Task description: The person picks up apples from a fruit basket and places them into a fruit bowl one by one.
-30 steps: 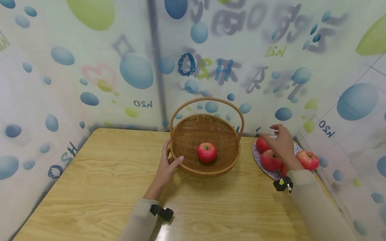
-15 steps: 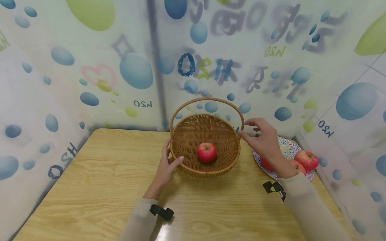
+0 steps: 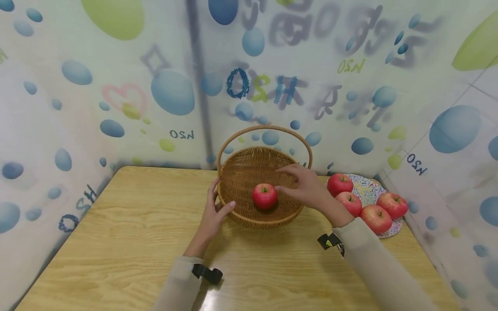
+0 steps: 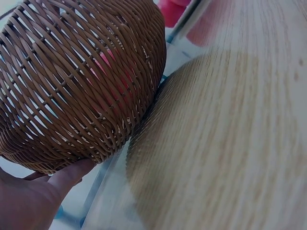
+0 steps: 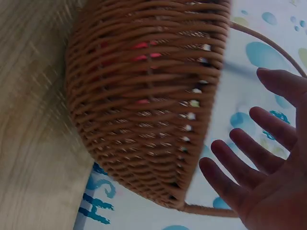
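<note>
A wicker basket with an arched handle stands on the table, a red apple lying inside it. At the basket's left side my left hand holds the rim, thumb on the front edge and fingers along the outer side. My right hand is over the basket's right part, its thumb and fingers spread close to the apple. In the right wrist view that hand has nothing in its grasp. Whether the right thumb touches the apple is hard to tell. Through the weave, the left wrist view shows red from the apple.
Right of the basket, a patterned plate bears several red apples. The wooden table meets walls printed with blue and green bubbles at the back and both sides.
My right hand has moved left from above the plate, past the basket's handle, to over the basket near the apple. The left hand stays on the rim.
</note>
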Motion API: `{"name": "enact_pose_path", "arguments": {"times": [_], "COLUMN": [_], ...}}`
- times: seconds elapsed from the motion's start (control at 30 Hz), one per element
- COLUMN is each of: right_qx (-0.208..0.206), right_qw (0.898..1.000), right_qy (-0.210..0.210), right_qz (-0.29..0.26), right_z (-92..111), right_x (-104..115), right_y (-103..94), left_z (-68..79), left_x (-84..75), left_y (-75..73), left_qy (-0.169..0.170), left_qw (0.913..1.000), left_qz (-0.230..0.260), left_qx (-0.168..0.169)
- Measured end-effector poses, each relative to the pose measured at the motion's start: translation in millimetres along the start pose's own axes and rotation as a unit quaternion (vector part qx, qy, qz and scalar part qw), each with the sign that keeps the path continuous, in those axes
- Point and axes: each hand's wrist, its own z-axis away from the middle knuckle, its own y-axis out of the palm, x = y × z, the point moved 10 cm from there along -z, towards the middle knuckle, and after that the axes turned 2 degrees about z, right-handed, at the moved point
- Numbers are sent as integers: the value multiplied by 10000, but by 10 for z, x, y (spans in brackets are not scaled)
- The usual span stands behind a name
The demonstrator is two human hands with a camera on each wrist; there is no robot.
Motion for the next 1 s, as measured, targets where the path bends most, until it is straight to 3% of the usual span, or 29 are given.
{"name": "enact_pose_path", "arguments": {"times": [0.47, 1.0], "right_qx": [1185, 1614], "right_qw": [9902, 9852], "right_qy": [22, 461], "right_qz": [735, 356], "right_z": [-213, -354], "right_x": [-42, -192], "right_y": [606, 952], "left_z": [4, 2], "left_x": [-19, 6], "left_y": [11, -4], "left_qy": [4, 13], "left_qw": [10000, 9999], "left_qz": [52, -30], "left_qx": [65, 104]}}
